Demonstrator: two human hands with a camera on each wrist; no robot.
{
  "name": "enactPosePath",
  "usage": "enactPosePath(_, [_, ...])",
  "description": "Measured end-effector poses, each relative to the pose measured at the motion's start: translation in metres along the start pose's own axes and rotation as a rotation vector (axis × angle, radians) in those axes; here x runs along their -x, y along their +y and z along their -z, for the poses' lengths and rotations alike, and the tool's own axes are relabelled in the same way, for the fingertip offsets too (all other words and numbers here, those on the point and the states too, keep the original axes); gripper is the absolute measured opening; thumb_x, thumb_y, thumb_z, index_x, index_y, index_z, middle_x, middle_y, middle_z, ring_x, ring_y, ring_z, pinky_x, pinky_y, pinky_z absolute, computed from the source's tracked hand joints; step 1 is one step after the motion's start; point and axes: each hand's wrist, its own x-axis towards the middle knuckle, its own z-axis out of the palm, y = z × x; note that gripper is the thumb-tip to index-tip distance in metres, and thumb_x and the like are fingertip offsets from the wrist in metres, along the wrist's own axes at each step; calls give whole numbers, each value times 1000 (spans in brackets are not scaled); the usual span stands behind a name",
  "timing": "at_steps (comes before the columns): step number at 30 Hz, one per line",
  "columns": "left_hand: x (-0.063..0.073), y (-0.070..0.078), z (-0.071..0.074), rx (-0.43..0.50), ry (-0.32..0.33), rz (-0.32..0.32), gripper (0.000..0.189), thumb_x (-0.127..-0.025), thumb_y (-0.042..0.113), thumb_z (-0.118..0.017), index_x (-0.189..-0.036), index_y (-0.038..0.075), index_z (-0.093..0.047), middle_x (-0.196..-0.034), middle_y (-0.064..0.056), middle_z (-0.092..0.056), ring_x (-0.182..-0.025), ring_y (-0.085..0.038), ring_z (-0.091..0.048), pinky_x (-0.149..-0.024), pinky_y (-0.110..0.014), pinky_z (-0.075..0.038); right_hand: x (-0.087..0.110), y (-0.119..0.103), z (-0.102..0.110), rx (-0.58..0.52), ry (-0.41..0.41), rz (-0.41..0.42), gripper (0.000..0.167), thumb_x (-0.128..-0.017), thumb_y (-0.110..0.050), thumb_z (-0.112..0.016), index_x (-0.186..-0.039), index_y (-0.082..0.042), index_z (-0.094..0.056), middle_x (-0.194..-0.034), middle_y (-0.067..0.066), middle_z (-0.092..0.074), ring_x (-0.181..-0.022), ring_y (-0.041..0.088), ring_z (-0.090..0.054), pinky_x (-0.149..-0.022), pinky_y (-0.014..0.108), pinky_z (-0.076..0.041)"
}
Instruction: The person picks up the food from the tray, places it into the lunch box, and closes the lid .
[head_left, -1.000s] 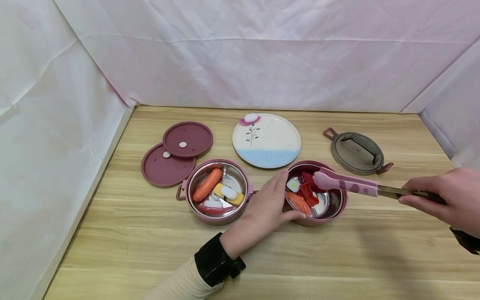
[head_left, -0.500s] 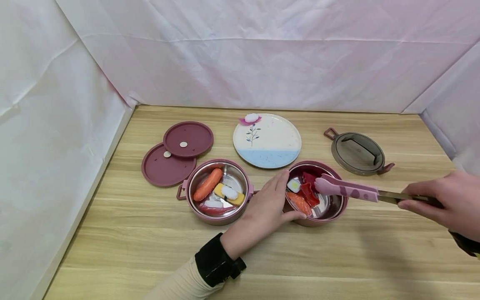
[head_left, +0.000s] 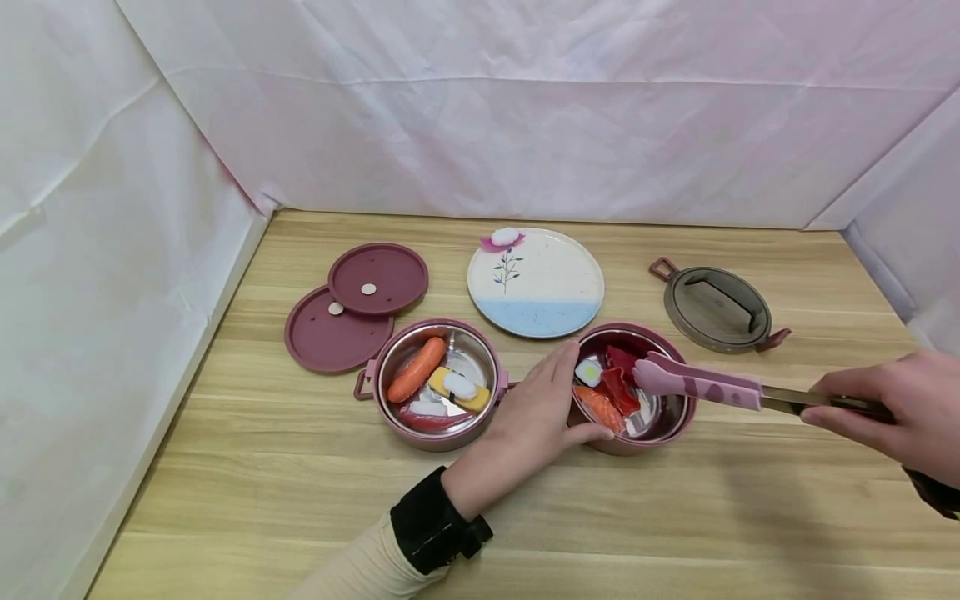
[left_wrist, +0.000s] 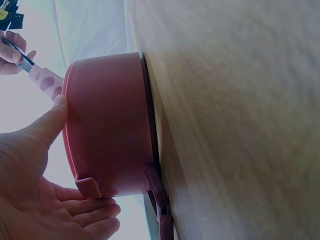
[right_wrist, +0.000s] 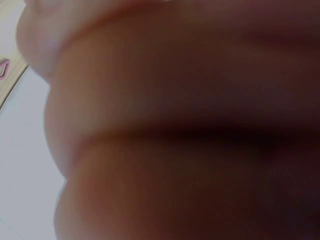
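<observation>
In the head view my left hand (head_left: 528, 408) rests against the left side of the right-hand pot (head_left: 677, 417), its thumb at the rim and fingers fairly straight. The left wrist view shows the thumb on the rim of the same pot (left_wrist: 107, 125). My right hand (head_left: 900, 408) grips pink-tipped tongs (head_left: 723, 390) by their dark handle. The tips reach over this pot, close to the red pieces (head_left: 619, 390); whether they touch is unclear. A salmon piece (head_left: 598, 407) and a white-and-green piece (head_left: 588, 372) lie inside too. Fingers fill the right wrist view.
The left-hand pot (head_left: 382, 417) holds a sausage (head_left: 417, 370), a yellow piece (head_left: 442, 383) and a red-and-white piece (head_left: 431, 419). Behind stand two overlapping maroon lids (head_left: 330, 337), a plate (head_left: 558, 275) bearing a pink-and-white piece (head_left: 503, 239), and a grey handled lid (head_left: 712, 321).
The tong tips have shifted slightly right and down over the right-hand pot. My left hand stays at the pot's side; the food pieces look unmoved.
</observation>
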Motion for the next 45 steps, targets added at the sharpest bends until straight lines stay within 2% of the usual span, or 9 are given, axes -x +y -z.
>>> enactPosePath(12, [0,0,-1,-6,3,-1,105,-82,60,-71,-160,13,-20,-165,-4,-28,-151,-16,-30,-117,-37,-40,1,-1,-1,-4,-30,-45,35,-81,-51,-76,-63,-40,-49,-50,-20,-23,-46,-7,-18,-47,17,-17])
enactPosePath(25, [0,-1,-1,-1,10,-3,105,-81,60,-72,-160,13,-20,-164,-3,-29,-151,-16,-31,-117,-37,-40,1,-2,-2,29,-100,-107,26,-81,-50,-76,-68,-35,-59,-51,-16,-27,-46,-3,-19,-47,18,-16])
enactPosePath(34, [1,-1,-1,6,16,-4,104,-82,59,-73,-159,12,-21,-164,-4,-30,-150,-16,-32,-117,-37,-40,-4,-1,-3,-28,-17,-70,21,-80,-45,-79,-75,-27,-69,-51,-18,-26,-47,-6,-19,-47,18,-17])
enactPosePath(45, [0,-1,-2,-6,11,-2,104,-82,59,-72,-159,12,-21,-164,-4,-30,-150,-17,-32,-117,-37,-40,-10,-5,1,-134,75,-94,15,-83,-36,-79,-80,-24,-72,-52,-19,-23,-48,-7,-19,-44,19,-18])
